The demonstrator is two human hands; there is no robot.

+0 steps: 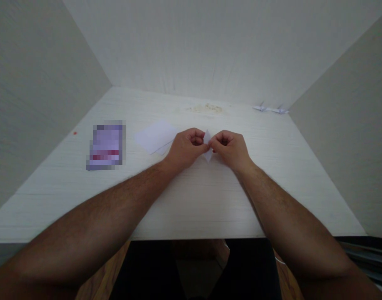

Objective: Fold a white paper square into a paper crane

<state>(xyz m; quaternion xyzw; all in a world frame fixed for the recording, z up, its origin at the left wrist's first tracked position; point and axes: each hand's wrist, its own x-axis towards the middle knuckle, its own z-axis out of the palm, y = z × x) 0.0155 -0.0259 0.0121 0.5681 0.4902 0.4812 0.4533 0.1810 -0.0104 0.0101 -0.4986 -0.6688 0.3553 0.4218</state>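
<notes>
Between my two hands, over the middle of the white table, is a small folded piece of white paper (207, 155), narrow and pointed at its upper and lower ends. My left hand (191, 146) pinches it from the left, thumb in front and fingers curled. From the right, my right hand (228, 148) grips its other edge between thumb and forefinger. The fingertips of both hands nearly meet and hide the paper's middle. Left of my left hand lie flat sheets of white paper (155, 135), overlapping each other.
A blurred purple-and-white packet (106, 146) lies on the table (203, 204) at the left. Two folded paper figures (280, 110) stand at the back right by the wall. A brownish stain (209, 108) marks the back of the table. Walls close in the left, back and right sides.
</notes>
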